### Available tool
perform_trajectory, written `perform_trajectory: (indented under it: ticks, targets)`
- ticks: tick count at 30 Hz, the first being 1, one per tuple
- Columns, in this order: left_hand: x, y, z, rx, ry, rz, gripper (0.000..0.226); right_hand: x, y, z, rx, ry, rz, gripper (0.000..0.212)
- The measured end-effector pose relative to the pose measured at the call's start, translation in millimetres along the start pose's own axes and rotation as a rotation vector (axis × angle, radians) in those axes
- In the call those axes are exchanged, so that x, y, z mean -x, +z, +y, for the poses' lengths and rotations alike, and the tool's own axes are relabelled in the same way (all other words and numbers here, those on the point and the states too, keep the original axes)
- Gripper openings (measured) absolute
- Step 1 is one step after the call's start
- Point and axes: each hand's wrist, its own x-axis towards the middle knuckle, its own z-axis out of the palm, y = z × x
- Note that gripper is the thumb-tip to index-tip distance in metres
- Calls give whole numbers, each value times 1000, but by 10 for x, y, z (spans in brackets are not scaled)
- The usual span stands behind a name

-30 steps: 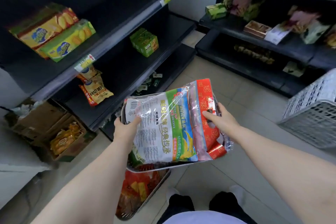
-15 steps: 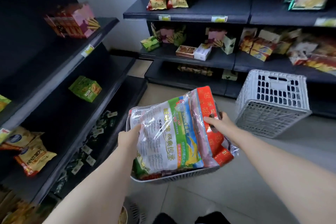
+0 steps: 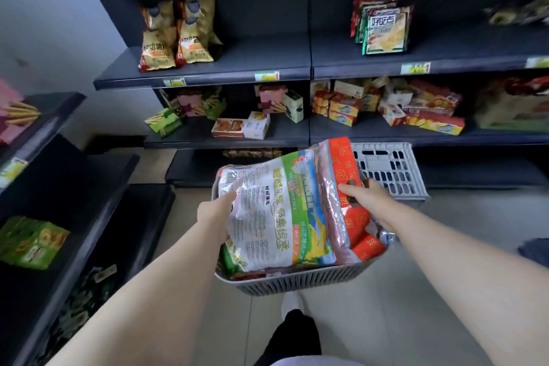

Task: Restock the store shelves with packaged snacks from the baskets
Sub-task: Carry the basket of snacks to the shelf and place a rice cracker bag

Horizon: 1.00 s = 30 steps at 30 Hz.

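Dark store shelving [image 3: 225, 68] stands ahead of the grey basket [image 3: 297, 284], which is carried above the floor, heaped with big snack bags. The left hand [image 3: 215, 212] grips the basket's left side against the green-and-white bag [image 3: 276, 214], and the right hand [image 3: 367, 200] clamps the red bag [image 3: 346, 187] at the basket's right. The slick bags sit proud of the rim, so a tilt could likely slide the top one out.

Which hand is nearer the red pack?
Right. The right hand has its fingers on the red pack; the left hand grips the white-green pack beside it.
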Motion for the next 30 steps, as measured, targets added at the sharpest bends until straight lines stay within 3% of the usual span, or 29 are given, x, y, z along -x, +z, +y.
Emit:
perform_trajectory:
  ticks: [3, 7, 11, 14, 19, 28, 30]
  targets:
    - [-269, 324, 333, -31, -20, -67, 36, -373, -181, -89, -15, 42, 80, 84]
    - [-580, 711, 793, -111, -18, -155, 63, -721, -403, -200, -48, 81, 134, 85]
    - [-760, 1138, 1080, -210, 13, -231, 45, -1039, -633, -193, -93, 131, 221, 86]
    - [-843, 1446, 1244, -240, 26, -261, 48, -1287, -830, -154, -118, 158, 283, 89]
    - [-928, 2043, 1423, -271, 12, -294, 49, -1459, -1195, -411, -124, 138, 312, 48]
    - [-941, 3296, 1762, -267, -56, -246, 48, -2356, -2196, -490, -121, 215, 269, 80]
    - [-957, 3564, 1804, -265, -58, -230, 38, -2586, -2393, -467, -99, 217, 267, 83]
